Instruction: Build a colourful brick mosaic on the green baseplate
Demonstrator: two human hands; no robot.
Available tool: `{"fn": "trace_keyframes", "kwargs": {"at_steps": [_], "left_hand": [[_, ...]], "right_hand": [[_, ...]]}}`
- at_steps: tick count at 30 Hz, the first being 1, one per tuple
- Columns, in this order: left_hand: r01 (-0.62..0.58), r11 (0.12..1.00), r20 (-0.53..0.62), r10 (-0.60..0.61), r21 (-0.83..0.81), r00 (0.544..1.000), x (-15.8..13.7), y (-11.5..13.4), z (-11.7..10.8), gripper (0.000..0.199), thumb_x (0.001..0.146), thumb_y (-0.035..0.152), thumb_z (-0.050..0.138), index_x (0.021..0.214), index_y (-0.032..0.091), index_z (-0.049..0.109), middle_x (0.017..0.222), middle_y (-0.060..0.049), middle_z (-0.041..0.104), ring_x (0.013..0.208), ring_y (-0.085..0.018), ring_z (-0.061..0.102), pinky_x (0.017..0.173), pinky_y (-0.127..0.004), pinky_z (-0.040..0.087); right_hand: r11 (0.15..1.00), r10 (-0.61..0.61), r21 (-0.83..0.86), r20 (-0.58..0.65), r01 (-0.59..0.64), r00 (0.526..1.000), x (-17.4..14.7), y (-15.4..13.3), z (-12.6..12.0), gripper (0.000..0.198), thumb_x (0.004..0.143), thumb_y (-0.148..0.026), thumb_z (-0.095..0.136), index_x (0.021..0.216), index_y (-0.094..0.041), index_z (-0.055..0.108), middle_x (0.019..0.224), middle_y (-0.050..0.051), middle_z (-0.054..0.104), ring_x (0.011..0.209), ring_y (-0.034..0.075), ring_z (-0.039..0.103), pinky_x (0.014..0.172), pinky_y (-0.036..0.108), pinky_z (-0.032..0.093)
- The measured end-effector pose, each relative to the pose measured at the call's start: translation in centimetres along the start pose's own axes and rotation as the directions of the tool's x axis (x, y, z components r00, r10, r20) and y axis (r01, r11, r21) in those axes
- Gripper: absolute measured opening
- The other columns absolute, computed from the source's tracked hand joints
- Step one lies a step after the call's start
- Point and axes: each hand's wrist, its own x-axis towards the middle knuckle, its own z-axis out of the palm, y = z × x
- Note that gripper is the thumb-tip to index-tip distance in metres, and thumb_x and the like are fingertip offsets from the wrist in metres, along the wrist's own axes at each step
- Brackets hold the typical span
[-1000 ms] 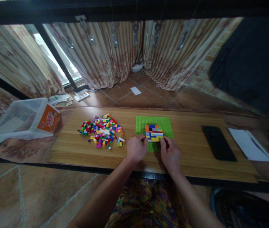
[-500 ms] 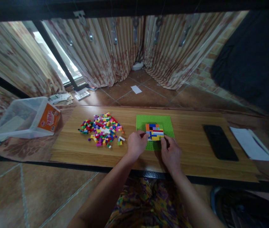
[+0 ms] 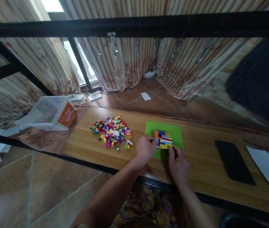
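Observation:
A multicoloured block of joined toy bricks sits over a green studded baseplate; whether it is pressed onto the studs or just above them I cannot tell. My left hand grips its left edge between thumb and fingers. At its lower right corner, my right hand pinches the other side, fingers curled. Orange, blue, red, white and yellow bricks show on its top. Left of my hands lies a loose pile of small bricks in many colours, with a few strays at its right side.
A clear plastic bin with an orange label stands left of the wooden board. A black flat phone-like slab lies on the right, beside white paper. A dark metal bar crosses above the far side.
The camera view has shifted, so the scene sits further right and lower. Both hands keep their hold on the brick block, with little visible change in it.

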Motion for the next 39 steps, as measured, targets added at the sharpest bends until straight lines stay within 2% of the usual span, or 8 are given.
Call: {"fn": "trace_keyframes", "kwargs": {"at_steps": [7, 13, 17, 21, 25, 28, 33, 39], "left_hand": [[-0.119, 0.989, -0.073, 0.113, -0.087, 0.991, -1.7, -1.3, -0.8, 0.030, 0.088, 0.038, 0.050, 0.085, 0.020, 0.073, 0.082, -0.006, 0.074, 0.074, -0.019, 0.066, 0.065, -0.026, 0.045], [-0.174, 0.973, -0.202, 0.143, -0.148, 0.969, -1.5, -4.7, -4.7, 0.021, 0.085, 0.026, 0.053, 0.087, 0.020, 0.073, 0.081, -0.003, 0.073, 0.068, -0.015, 0.063, 0.063, -0.025, 0.044], [-0.115, 0.977, -0.363, 0.043, -0.179, 0.931, -0.5, -8.5, -8.6, 0.021, 0.085, 0.026, 0.054, 0.091, 0.020, 0.072, 0.080, -0.002, 0.072, 0.067, -0.014, 0.061, 0.063, -0.024, 0.045], [0.006, 0.984, -0.507, -0.096, -0.178, 0.857, -0.2, -12.8, -12.7, 0.023, 0.083, 0.029, 0.054, 0.094, 0.016, 0.071, 0.076, -0.003, 0.069, 0.062, -0.015, 0.059, 0.058, -0.025, 0.043], [0.145, 0.989, -0.594, -0.141, -0.042, 0.792, 0.0, -16.1, -15.6, 0.023, 0.081, 0.027, 0.055, 0.095, 0.019, 0.071, 0.083, -0.002, 0.069, 0.064, -0.015, 0.060, 0.063, -0.026, 0.045], [0.184, 0.975, -0.585, -0.077, 0.126, 0.808, 0.7, -17.1, -16.6, 0.028, 0.081, 0.028, 0.056, 0.103, 0.020, 0.070, 0.095, -0.005, 0.067, 0.074, -0.016, 0.062, 0.070, -0.027, 0.048], [0.149, 0.916, -0.490, 0.058, 0.372, 0.870, 2.6, -16.4, -16.8, 0.031, 0.081, 0.033, 0.059, 0.108, 0.022, 0.068, 0.106, -0.009, 0.061, 0.096, -0.024, 0.061, 0.082, -0.032, 0.049], [0.144, 0.919, -0.476, 0.052, 0.366, 0.878, 3.3, -15.9, -16.7, 0.018, 0.079, 0.026, 0.061, 0.093, 0.020, 0.069, 0.104, -0.009, 0.059, 0.096, -0.025, 0.061, 0.084, -0.036, 0.049]], "right_hand": [[0.999, -0.023, -0.044, 0.010, 0.023, 1.000, -0.1, 0.3, -0.1, 0.053, 0.093, -0.053, 0.037, 0.106, -0.009, 0.066, 0.100, 0.018, 0.068, 0.090, 0.027, 0.063, 0.081, 0.037, 0.048], [0.996, -0.027, -0.079, 0.019, 0.029, 0.999, -0.2, 0.7, -0.1, 0.060, 0.092, -0.057, 0.034, 0.106, -0.009, 0.066, 0.101, 0.019, 0.068, 0.090, 0.028, 0.063, 0.080, 0.038, 0.048], [0.995, -0.020, -0.094, 0.030, 0.023, 0.999, -0.2, 0.8, -0.1, 0.064, 0.091, -0.061, 0.033, 0.106, -0.008, 0.066, 0.100, 0.019, 0.068, 0.088, 0.028, 0.064, 0.079, 0.039, 0.049], [0.993, -0.023, -0.114, 0.034, 0.026, 0.999, -0.3, 0.8, -0.3, 0.067, 0.090, -0.063, 0.032, 0.106, -0.008, 0.066, 0.099, 0.019, 0.068, 0.088, 0.029, 0.064, 0.078, 0.039, 0.049], [0.989, -0.022, -0.145, 0.039, 0.028, 0.999, -0.3, 1.0, -0.3, 0.068, 0.090, -0.063, 0.030, 0.107, -0.007, 0.066, 0.099, 0.020, 0.068, 0.087, 0.029, 0.064, 0.076, 0.039, 0.049], [0.986, -0.027, -0.162, 0.045, 0.034, 0.999, -0.2, 1.0, -0.3, 0.068, 0.090, -0.062, 0.030, 0.107, -0.007, 0.066, 0.098, 0.020, 0.068, 0.088, 0.030, 0.063, 0.075, 0.039, 0.048], [0.986, -0.015, -0.164, 0.030, 0.020, 0.999, -0.2, 0.8, -0.3, 0.068, 0.090, -0.063, 0.029, 0.106, -0.008, 0.067, 0.100, 0.020, 0.068, 0.087, 0.029, 0.063, 0.075, 0.039, 0.048], [0.989, -0.024, -0.146, 0.036, 0.029, 0.999, -0.2, 1.0, -0.2, 0.065, 0.091, -0.060, 0.032, 0.107, -0.009, 0.066, 0.101, 0.019, 0.068, 0.090, 0.029, 0.063, 0.077, 0.039, 0.048]]}}
